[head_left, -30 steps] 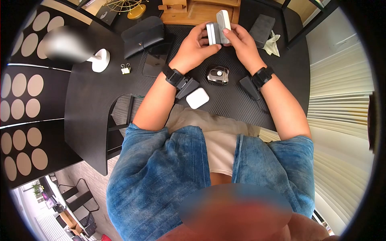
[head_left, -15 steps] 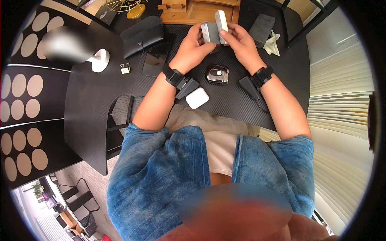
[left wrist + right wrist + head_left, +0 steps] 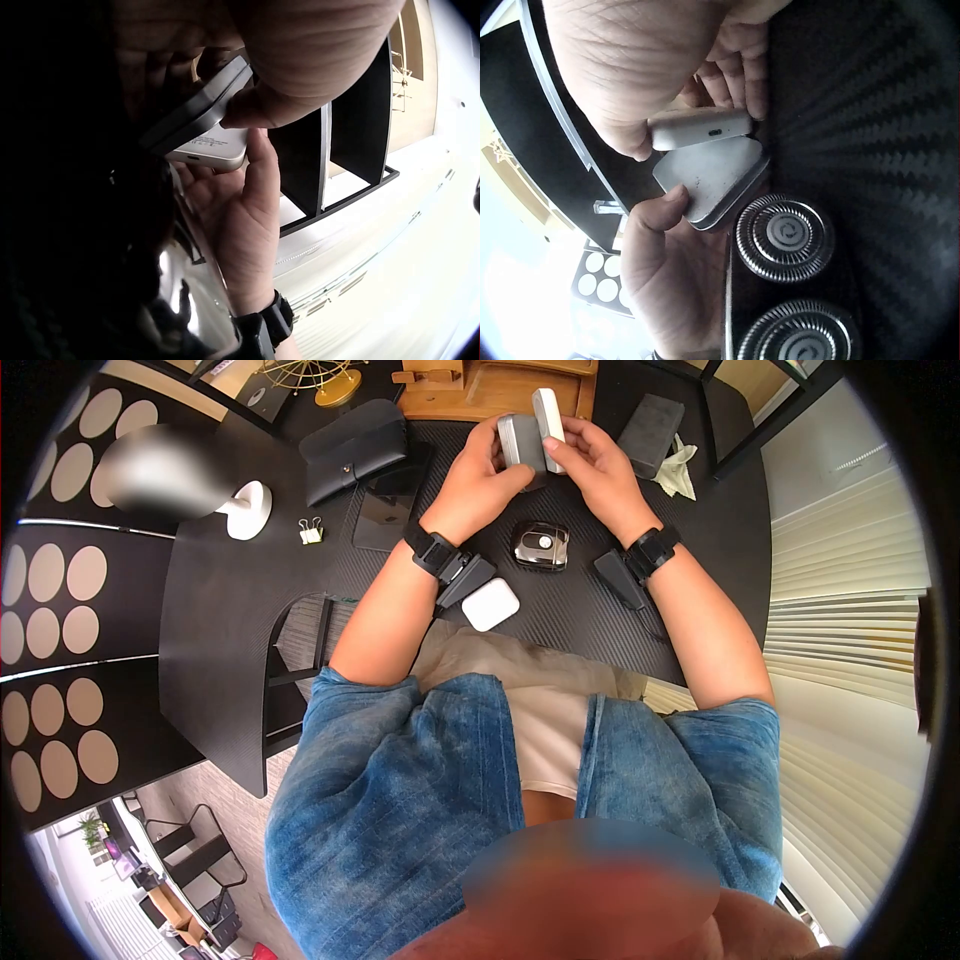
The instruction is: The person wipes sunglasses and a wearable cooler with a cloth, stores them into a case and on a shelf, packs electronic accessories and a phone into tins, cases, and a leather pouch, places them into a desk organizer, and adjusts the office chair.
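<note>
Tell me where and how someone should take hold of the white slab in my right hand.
Probably its far end, coming from beyond your hands, pinched across the thickness. In the head view, the white slab looks slim, and that end stands clear of your right hand, which holds it nearer you. The gray case in your left hand crowds its left side.

From my remote station I note, on the desk (image 3: 215, 620), case (image 3: 490, 605) before and left of shaver (image 3: 541, 547); beyond shaver, slab (image 3: 525, 442) in left hand (image 3: 478, 480) beside block (image 3: 548, 428) in right hand (image 3: 606, 475); pouch (image 3: 355, 455) and clip (image 3: 312, 533) left of hands, lamp (image 3: 250, 515) farther left, box (image 3: 652, 435) and cloth (image 3: 679, 473) right, tray (image 3: 515, 390) behind.
</note>
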A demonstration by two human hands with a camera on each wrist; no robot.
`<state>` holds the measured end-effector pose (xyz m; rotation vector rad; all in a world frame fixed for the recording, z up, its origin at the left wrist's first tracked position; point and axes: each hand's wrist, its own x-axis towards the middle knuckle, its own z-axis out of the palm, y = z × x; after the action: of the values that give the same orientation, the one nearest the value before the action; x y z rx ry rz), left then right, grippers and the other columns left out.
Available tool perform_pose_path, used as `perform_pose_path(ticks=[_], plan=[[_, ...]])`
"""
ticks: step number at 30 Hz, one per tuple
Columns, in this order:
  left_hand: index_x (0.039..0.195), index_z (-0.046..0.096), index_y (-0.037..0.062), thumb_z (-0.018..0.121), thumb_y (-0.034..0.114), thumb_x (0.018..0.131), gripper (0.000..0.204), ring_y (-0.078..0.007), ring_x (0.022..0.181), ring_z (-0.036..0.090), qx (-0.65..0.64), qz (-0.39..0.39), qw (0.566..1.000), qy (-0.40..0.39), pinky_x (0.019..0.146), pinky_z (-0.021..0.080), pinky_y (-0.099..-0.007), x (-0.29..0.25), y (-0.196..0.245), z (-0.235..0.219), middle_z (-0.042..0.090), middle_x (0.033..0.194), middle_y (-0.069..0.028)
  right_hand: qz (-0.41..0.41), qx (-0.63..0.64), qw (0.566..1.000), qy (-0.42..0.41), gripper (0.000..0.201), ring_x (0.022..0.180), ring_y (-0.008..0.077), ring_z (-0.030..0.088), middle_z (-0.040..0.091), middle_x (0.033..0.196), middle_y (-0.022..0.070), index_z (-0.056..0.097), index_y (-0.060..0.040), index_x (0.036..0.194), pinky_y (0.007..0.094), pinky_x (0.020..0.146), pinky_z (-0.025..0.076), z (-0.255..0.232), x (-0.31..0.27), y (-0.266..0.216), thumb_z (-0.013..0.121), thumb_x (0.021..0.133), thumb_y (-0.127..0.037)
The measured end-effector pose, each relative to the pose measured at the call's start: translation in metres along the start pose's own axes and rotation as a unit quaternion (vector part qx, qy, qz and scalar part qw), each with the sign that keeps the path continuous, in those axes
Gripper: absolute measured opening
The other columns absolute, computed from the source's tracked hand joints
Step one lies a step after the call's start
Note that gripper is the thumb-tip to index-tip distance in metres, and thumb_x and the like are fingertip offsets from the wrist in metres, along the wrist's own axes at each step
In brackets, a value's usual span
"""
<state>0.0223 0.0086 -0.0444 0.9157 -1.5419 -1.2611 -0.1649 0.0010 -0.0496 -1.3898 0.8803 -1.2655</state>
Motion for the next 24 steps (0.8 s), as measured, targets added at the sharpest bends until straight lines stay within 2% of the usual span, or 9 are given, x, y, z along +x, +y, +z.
perform_pose_path(ticks=[24], plan=[[0.139, 0.033, -0.0074, 0.069, 0.011, 0.084, 0.069, -0.0233, 0.106, 0.063, 0.042, 0.034, 0.998, 0.019, 0.087, 0.053, -0.0333, 0.0004, -0.0071, 0.0010, 0.059, 0.122, -0.0198, -0.022, -0.035, 0.999, -0.025, 0.051, 0.099, 0.0154, 0.063, 0.066, 0.113, 0.0125, 0.053, 0.0040, 0.129, 0.0284, 0.089, 0.051, -0.0013, 0.0021, 0.0081, 0.070, 0.092, -0.025]])
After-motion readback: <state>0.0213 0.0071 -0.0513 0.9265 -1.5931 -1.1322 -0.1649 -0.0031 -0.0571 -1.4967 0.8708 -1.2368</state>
